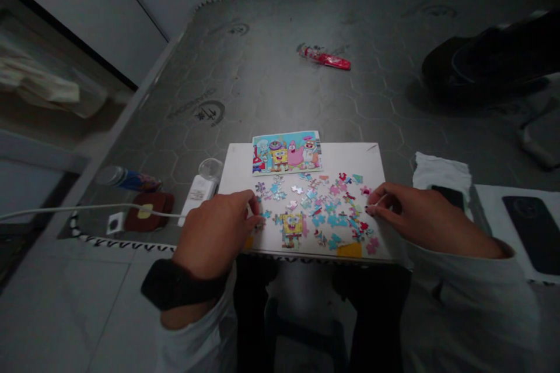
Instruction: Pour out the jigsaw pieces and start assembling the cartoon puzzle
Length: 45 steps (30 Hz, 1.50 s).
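Loose jigsaw puzzle pieces (332, 204) in blue, pink and red lie scattered over a white board (350, 157). A small joined section with a yellow cartoon face (292, 227) sits near the board's front edge. Behind the pieces lies the colourful picture card (286, 153). My left hand (221, 227), wearing a black watch, rests at the board's left side, its fingers curled around a small puzzle piece (259, 224). Over the right edge, my right hand (406, 213) has thumb and fingers pinched together beside the pieces; whatever is between the fingertips is too small to make out.
Left of the board are a white box (198, 193), a brown case (149, 213), a bottle (129, 178) and a white cable (87, 208). A dark phone (534, 230) and white cloth (441, 170) lie right. A red packet (326, 58) is farther back.
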{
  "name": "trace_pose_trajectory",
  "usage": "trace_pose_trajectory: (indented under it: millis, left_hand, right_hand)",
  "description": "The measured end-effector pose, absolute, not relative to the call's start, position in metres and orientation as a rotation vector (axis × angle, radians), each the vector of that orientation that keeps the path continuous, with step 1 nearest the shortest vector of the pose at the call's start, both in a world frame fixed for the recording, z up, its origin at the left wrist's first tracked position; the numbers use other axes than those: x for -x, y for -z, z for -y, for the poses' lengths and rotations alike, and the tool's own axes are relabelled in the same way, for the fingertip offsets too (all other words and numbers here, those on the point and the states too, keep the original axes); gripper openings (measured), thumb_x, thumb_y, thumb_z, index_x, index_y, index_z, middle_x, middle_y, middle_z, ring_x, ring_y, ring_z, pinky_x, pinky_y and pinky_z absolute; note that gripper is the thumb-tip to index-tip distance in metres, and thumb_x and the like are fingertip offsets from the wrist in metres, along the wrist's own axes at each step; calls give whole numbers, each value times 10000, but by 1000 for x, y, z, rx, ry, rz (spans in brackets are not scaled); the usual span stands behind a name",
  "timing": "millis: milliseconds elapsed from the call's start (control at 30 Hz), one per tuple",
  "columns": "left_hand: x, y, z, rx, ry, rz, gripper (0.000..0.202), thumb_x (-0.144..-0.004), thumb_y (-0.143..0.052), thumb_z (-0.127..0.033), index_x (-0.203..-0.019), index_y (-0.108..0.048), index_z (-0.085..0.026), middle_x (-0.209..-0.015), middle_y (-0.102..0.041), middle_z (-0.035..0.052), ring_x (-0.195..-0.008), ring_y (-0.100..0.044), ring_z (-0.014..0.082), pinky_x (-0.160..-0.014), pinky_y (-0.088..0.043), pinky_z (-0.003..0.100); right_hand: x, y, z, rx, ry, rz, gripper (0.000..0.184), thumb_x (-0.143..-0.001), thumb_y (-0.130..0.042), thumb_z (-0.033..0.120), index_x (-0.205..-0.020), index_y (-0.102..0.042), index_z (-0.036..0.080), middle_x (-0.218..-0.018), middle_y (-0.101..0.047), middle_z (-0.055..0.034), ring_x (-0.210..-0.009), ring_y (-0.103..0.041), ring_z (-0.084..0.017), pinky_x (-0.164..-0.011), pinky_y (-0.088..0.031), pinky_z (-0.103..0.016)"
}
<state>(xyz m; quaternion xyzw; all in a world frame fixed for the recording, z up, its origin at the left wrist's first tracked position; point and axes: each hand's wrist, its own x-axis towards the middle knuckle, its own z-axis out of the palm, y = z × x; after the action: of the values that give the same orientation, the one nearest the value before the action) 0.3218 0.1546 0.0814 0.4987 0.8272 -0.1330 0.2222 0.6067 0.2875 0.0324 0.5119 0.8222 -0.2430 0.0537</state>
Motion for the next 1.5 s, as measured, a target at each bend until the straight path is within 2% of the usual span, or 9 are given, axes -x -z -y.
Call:
trace_pose_trajectory:
  millis: [700, 967, 1167, 1500]
  left_hand:
    - [-317, -81, -149, -1385, 281, -2273, 99, -888, -630, -376, -919, -669, -291, -858, -718, -7, -782, -643, 223, -604, -291, 297]
    - [-317, -82, -150, -1390, 279, -2264, 96, -885, -636, -372, -917, -669, -287, -867, -713, 2, -794, -646, 228, -604, -285, 304]
    - [-319, -82, -151, -1387, 262, -2272, 104, -873, -648, -396, -890, -658, -293, -833, -707, -8, -780, -634, 234, -593, -261, 303]
    - [-314, -80, -149, -1420, 267, -2265, 119, -883, -635, -407, -901, -666, -294, -816, -698, 4, -757, -625, 229, -591, -251, 303]
  right_hand:
    - [-610, -26, -290, -1545, 709, -2474, 201, -882, -590, 438, -956, -695, 283, -804, -729, -20, -686, -669, -205, -614, -458, -333]
    - [-593, -37, -285, -1605, 641, -2501, 205, -887, -591, 458, -930, -698, 288, -774, -727, -19, -683, -663, -219, -560, -411, -326]
    - [-568, -47, -278, -1669, 597, -2527, 226, -850, -657, 489, -954, -710, 296, -761, -726, -13, -637, -628, -206, -507, -333, -305]
    - [-563, -38, -278, -1649, 598, -2538, 222, -841, -666, 446, -978, -727, 282, -774, -728, -13, -629, -623, -187, -511, -332, -300]
